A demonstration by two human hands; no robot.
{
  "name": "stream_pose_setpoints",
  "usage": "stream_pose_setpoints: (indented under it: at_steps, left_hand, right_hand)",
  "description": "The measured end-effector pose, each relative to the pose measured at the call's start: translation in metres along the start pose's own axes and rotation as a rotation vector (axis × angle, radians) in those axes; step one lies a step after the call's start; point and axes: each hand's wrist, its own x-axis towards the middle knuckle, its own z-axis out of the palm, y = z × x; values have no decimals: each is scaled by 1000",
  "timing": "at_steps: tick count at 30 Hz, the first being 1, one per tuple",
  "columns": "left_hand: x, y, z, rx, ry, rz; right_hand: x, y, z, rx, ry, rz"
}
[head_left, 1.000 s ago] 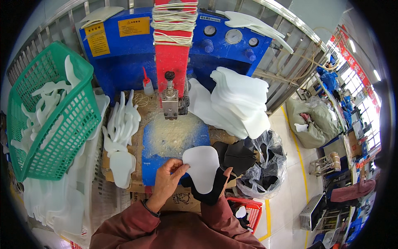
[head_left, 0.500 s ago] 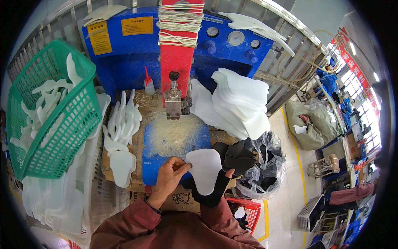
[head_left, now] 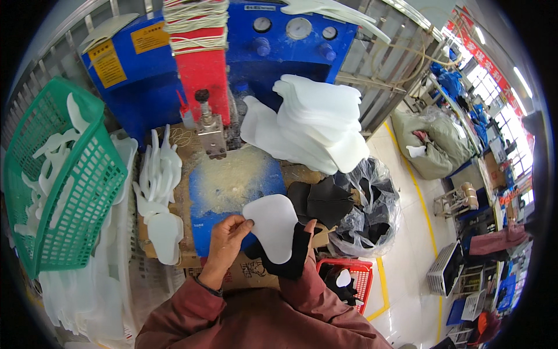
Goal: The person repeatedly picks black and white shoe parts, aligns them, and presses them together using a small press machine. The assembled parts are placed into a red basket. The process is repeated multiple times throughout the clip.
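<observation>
My left hand (head_left: 226, 241) pinches the left edge of a smooth white plastic sheet (head_left: 272, 224), broad at the top and narrowing downward. Black cloth (head_left: 293, 253) lies behind and below the sheet. My right hand (head_left: 310, 239) grips this cloth from the right; its thumb shows, while the other fingers are hidden. Beyond both hands is a blue work pad (head_left: 206, 224) dusted with pale powder. Over it stands the metal head (head_left: 213, 138) of a press on a red arm. Dark flat pieces (head_left: 330, 200) lie just past my right hand.
A tall stack of white sheets (head_left: 319, 125) stands behind the pad. On the left are a green basket (head_left: 81, 215) of curved white parts and more white pieces (head_left: 160, 168). To the right sit a clear plastic bag (head_left: 378, 227) and a red basket (head_left: 363, 279).
The view has shifted, so the machine and baskets appear farther left. Both hands keep their hold, with the white sheet still in front of the black cloth.
</observation>
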Motion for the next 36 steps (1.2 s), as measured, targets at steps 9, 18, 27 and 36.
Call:
stream_pose_setpoints:
  at_steps: [9,18,27,36]
  left_hand:
    - [-3,30,-6,305,149,74]
    - [1,49,68,706,108,824]
    - [18,31,96,474,-149,610]
    - [7,8,129,428,-108,681]
  right_hand:
    - [-1,-4,23,-125,67,-28]
    - [-11,27,15,-649,-249,-290]
    - [-14,7,32,-710,89,-177]
    - [-74,6,10,-783,107,-425]
